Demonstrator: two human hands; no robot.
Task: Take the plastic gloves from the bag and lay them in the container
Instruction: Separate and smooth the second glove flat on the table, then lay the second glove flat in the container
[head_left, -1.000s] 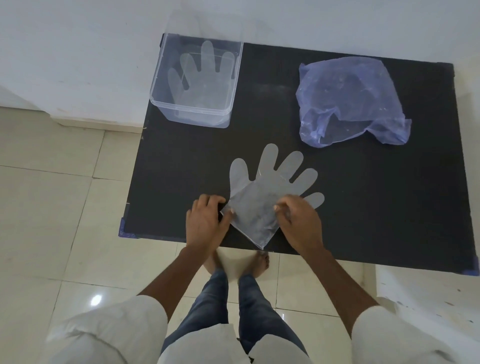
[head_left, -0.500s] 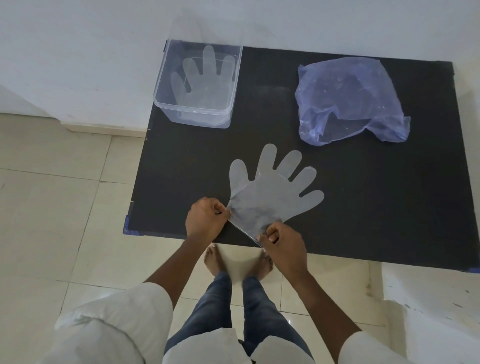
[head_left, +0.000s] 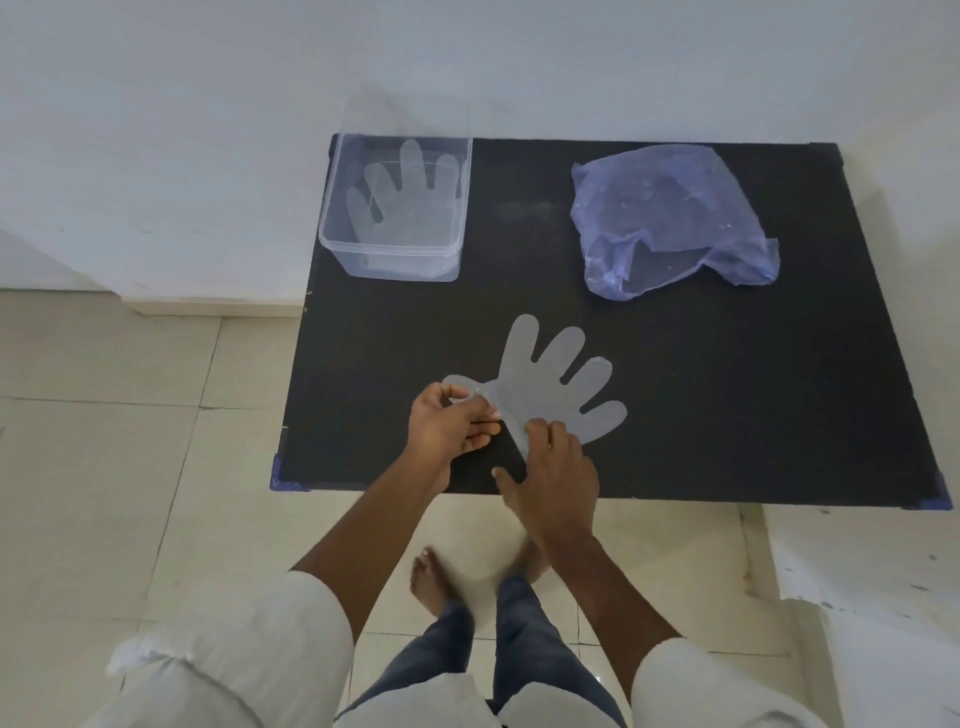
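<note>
Both hands are working at the near edge of the black table (head_left: 675, 415) right now. The left hand (head_left: 447, 426) is pinching the thumb side of a clear plastic glove (head_left: 550, 384) between thumb and curled fingers, and that edge is lifting and folding a little off the top. The right hand (head_left: 553, 478) is lying over the glove's cuff, its fingers pressed close together on the plastic and its thumb sticking out to the left; I cannot tell whether it is gripping the cuff or only pressing it down. The glove's four fingers are fanning out flat on the table, pointing up and to the right.

At the far left corner a clear plastic container (head_left: 332, 244) is sitting with another glove (head_left: 405, 202) lying flat inside it, fingers pointing toward the wall. Over at the far right, well apart from the container, a crumpled bluish plastic bag (head_left: 670, 218) is resting on the table, its mouth facing the person.

The table is standing against a white wall (head_left: 208, 130), and bits of blue tape (head_left: 283, 480) are showing at its near corners. Below it, pale beige floor tiles (head_left: 104, 467) are running off to the left. The person is standing barefoot in blue jeans (head_left: 524, 660), white sleeves (head_left: 291, 649) rolled up at the elbows.
</note>
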